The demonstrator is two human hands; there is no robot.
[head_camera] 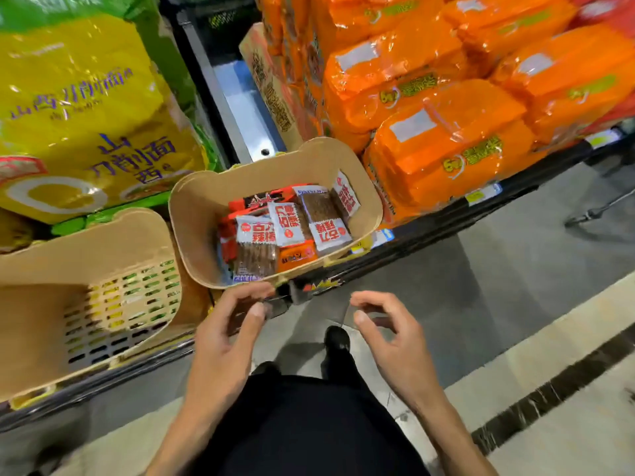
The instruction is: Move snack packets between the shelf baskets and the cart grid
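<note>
The grip of the left hand (220, 341) is half open, the fingers loosely bent with the forefinger tip up by the near rim of the filled basket (192, 214). As far as I can make out it has nothing in it, though a dark scrap of shelf edging behind the thumb muddies the view. The grip of the right hand (391, 338) is just as slack, thumb and fingers curved round empty air, below and to the right of that basket's near corner. Far to the basket's left and behind it stand big yellow bags (82, 97). Just beside it on the left sits an empty basket (68, 255), its slotted bottom bare. The snack packets (288, 225) lie heaped in the filled basket itself, red-and-white wrappers overlapping, an orange one at the near end. To its right, stacked orange packs (446, 139) crowd up against its far wall along the shelf (446, 214). No cart grid shows from here. I'd judge the person is at the start of a pick, both hands poised in front of the basket and no packet taken yet. The next move, I reckon, calls for reaching over the near rim and pinching one top packet cleanly, since they overlap and a loose grab could drag a neighbour along, then carrying it to wherever the cart stands.
</note>
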